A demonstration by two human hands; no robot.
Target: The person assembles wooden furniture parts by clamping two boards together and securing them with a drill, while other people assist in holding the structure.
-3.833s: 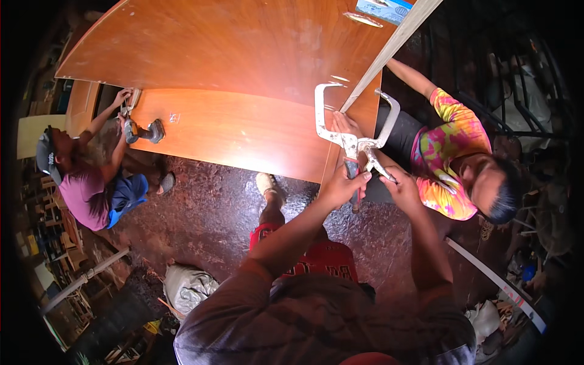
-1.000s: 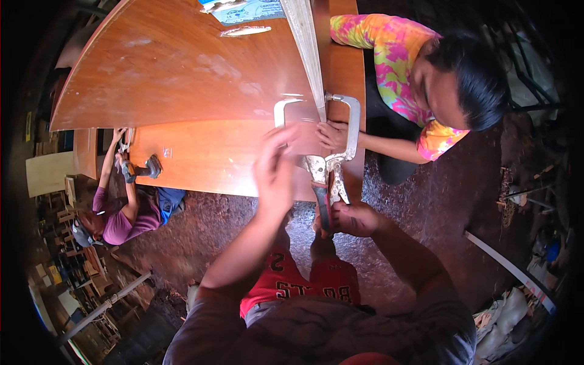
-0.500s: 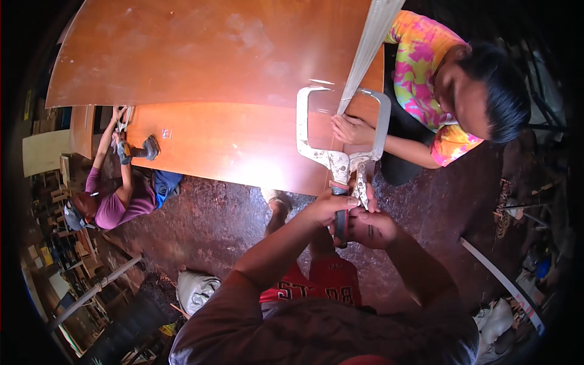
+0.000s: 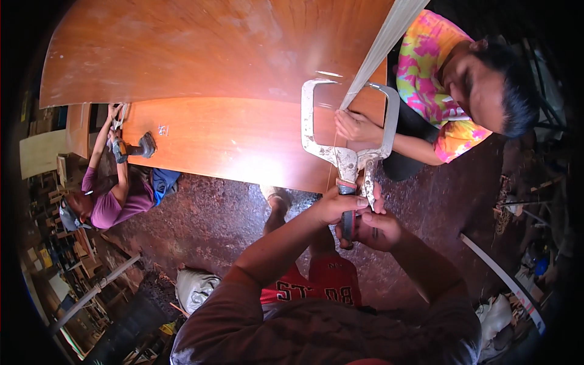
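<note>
A white, paint-worn locking C-clamp (image 4: 347,159) points away from me, its wide jaws around the end of a pale wooden strip (image 4: 378,53) and a co-worker's hand (image 4: 358,126). My left hand (image 4: 333,205) is closed round its dark grip, thumb on top. My right hand (image 4: 378,230) is closed on the clamp's handles from the other side, with its fingers partly hidden. Just beyond the jaws lie a large reddish-brown wooden panel (image 4: 213,52) and a second, lower panel (image 4: 201,137) with a bright glare on it.
At the right crouches a co-worker in a tie-dye shirt (image 4: 420,58). At the left, another in a purple shirt (image 4: 115,210) reaches to the panel's edge with a cordless drill (image 4: 137,148). A white sack (image 4: 196,291) and a long bar (image 4: 505,283) lie on the floor.
The clamp in my hands sits slightly further right in the picture. The large panel, strip and co-workers have shifted a little in view. Both my hands keep their grip.
</note>
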